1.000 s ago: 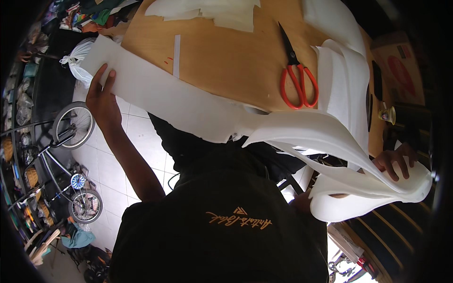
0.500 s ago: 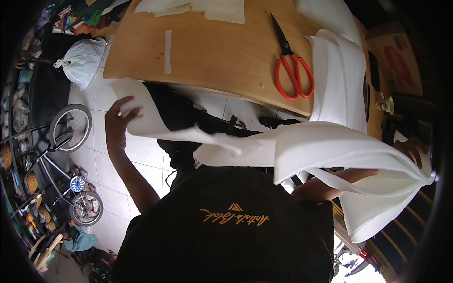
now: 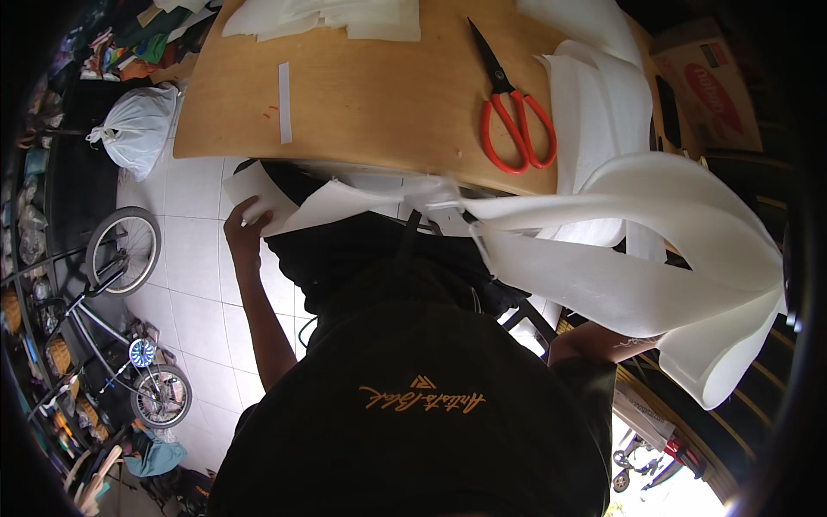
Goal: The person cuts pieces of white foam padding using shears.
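Okay, left hand (image 3: 242,229) grips the left end of a white strip (image 3: 332,205), fingers curled around it, just off the front-left corner of the desk (image 3: 379,112). Strip hangs along the front edge; toward the front-right corner it meets a broad white sheet (image 3: 594,280) that loops out past the right edge. Handling it well likely calls for a light, even pull, no creasing, loops kept clear of the scissors (image 3: 500,82) near the front-right corner. Right hand is hidden behind the sheet; only the right forearm (image 3: 596,341) shows, so cannot tell its fingers. Middle join is blurred: one piece or two, unclear. Far-side white sheets (image 3: 327,17) are cut off by the frame.
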Demonstrator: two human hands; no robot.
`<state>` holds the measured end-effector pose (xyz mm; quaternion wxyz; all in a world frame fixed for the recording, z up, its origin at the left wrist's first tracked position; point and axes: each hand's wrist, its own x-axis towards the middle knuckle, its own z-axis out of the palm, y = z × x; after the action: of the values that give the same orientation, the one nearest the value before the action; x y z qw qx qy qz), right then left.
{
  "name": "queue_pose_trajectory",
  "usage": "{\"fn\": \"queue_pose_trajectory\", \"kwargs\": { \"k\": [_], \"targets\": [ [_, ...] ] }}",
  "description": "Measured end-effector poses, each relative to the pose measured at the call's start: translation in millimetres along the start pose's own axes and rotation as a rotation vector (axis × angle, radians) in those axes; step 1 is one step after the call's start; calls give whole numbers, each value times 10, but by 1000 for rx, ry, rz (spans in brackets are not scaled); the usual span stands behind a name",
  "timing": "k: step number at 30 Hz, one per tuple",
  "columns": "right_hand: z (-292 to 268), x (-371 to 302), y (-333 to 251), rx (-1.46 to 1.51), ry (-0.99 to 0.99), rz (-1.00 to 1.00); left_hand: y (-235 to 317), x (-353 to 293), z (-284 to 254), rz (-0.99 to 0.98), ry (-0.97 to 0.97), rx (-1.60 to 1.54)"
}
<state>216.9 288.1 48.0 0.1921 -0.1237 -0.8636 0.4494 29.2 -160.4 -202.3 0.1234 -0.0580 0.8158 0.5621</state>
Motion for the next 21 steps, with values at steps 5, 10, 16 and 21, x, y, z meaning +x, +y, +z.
{"fn": "queue_pose_trajectory", "kwargs": {
  "k": [5, 10, 16, 21],
  "targets": [
    [-86, 9, -15, -62, 16, 33, 37, 44, -264, -6, 181, -180],
    [-288, -39, 79, -82, 20, 100, 868, -211, -598, 277, 192, -108],
    [-405, -15, 128, -87, 25, 133, 1661, -568, -817, 579, 100, -424],
    [-482, 42, 116, -83, 38, 122, 1905, -470, -630, 561, 198, -540]
  ]
}}
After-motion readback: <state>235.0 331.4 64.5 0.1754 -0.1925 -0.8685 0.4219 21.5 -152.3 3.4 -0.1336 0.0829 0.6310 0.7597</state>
